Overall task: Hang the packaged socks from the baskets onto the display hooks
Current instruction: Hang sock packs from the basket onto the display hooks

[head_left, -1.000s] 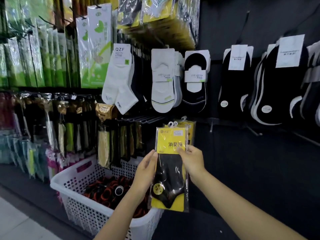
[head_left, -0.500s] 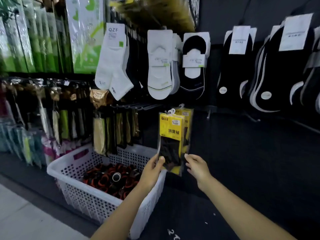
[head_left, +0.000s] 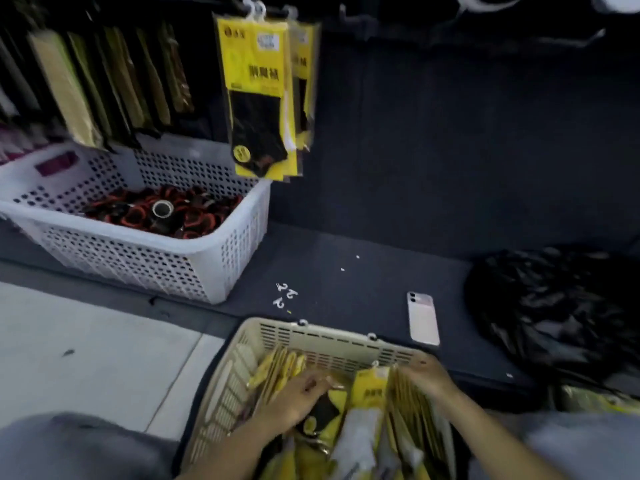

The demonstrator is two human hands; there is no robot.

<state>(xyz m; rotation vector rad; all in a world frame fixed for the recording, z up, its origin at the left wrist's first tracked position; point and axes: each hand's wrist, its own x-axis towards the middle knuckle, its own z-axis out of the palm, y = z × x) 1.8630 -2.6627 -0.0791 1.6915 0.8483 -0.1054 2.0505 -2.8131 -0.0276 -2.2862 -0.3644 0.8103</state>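
Two hands reach into the beige basket [head_left: 332, 336] at the bottom of the head view: the left hand [head_left: 298, 398] lies with bent fingers on the yellow sock packs [head_left: 372, 393], and the right hand [head_left: 424, 375] sits over the tops of the packs at the basket's right side. Blur hides whether either grip is clamped on a pack or apart. More hanging packs [head_left: 256, 81] dangle from a hook [head_left: 254, 8] above the white basket [head_left: 214, 268], with a phone [head_left: 423, 318] and a black bag [head_left: 554, 306] to the right.
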